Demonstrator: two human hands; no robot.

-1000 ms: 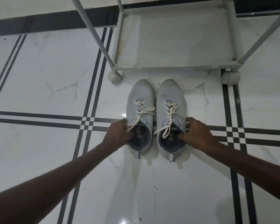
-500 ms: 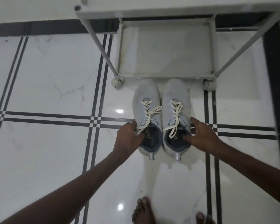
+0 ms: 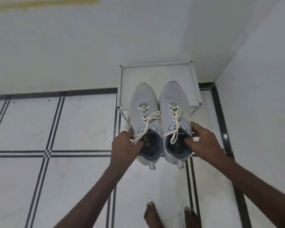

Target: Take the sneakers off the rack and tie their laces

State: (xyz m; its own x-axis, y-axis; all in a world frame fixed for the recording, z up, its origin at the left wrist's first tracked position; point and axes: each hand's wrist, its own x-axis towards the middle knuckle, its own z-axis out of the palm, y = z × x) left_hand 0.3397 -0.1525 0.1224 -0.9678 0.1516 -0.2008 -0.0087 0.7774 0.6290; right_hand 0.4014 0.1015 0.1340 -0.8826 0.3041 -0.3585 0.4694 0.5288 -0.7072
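Observation:
Two light grey sneakers with cream laces are held side by side in the air, toes pointing away from me. My left hand (image 3: 123,145) grips the collar of the left sneaker (image 3: 144,102), with fingers inside its opening. My right hand (image 3: 202,140) grips the right sneaker (image 3: 173,97) the same way. Both sets of laces (image 3: 146,122) look loose, their ends trailing over the tongues into the openings. The toes of both sneakers overlap the top shelf of the white rack (image 3: 156,74) below; how high they hang above it I cannot tell.
The rack stands in a corner, with white walls (image 3: 253,79) behind it and to its right. The floor is white marble with black stripe lines (image 3: 46,153). My bare feet (image 3: 152,214) stand at the bottom of the view.
The sneakers stood on the floor in front of the rack; both hands have now lifted them into the air. The view has risen far above the rack.

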